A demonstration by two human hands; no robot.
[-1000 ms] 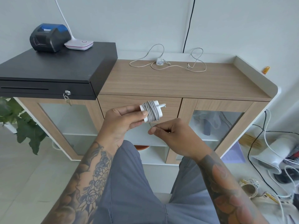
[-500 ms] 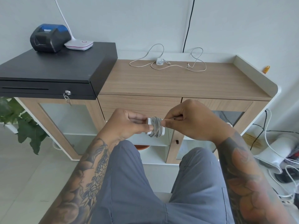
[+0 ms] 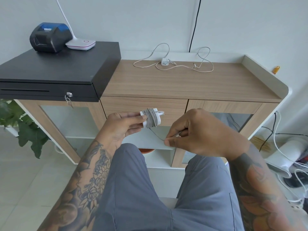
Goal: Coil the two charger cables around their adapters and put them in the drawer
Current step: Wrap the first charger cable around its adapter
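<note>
Below the front edge of the wooden cabinet, over the person's lap, the left hand grips one end of a white adapter, thumb and curled fingers clamped on its bare left part while grey cable sits in many close turns round its middle and its plug prongs point right. From the underside of that coil a short free length runs down and right to the right hand, whose thumb and forefinger pinch it near its tip. The adapter looks small, hard and light, with smooth sides that would slip under a loose hold, so the bare end away from the prongs seems the sound place to take it; the cable looks thin, soft and springy, likely to unwind if let slack, and best held close to its end and kept taut. The closed drawer lies just behind the coil, under the cabinet top's front edge. Farther back, near the rear edge of the cabinet top, the second adapter lies small, white and square, its pale cable sprawled uncoiled in loose loops to both sides; it too should be light and limp, easiest lifted by the block itself.
</note>
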